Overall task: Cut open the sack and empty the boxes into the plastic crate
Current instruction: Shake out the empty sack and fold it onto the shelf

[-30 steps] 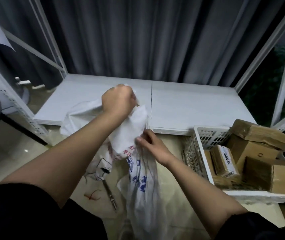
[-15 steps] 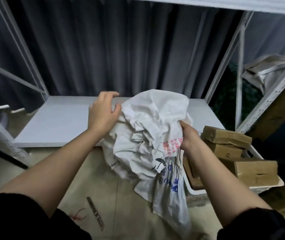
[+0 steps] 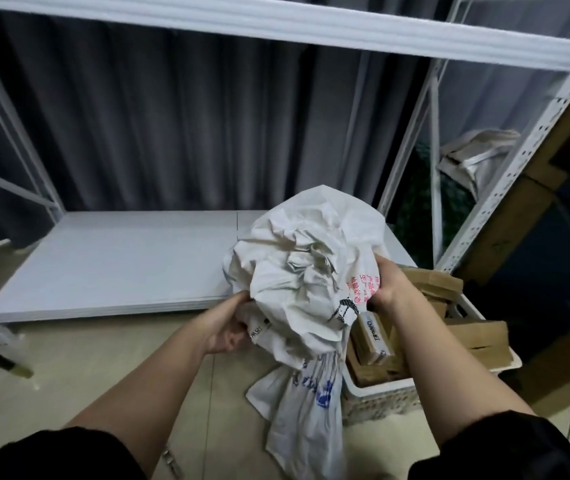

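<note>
Both hands, left [image 3: 226, 329] and right [image 3: 385, 284], squeezing the sack [image 3: 306, 271]; loose tail could catch the crate [image 3: 380, 396].

Crumpled white sack [image 3: 304, 271] between left hand [image 3: 229, 327] and right hand [image 3: 385, 285]; boxes [image 3: 449, 323] in plastic crate [image 3: 380, 400] alongside

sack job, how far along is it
Done: the cardboard boxes sit piled in the white plastic crate. In hand: the left hand and right hand both grip the crumpled, limp sack. Left: apparently only putting the sack away; whether anything remains inside cannot be seen.
</note>
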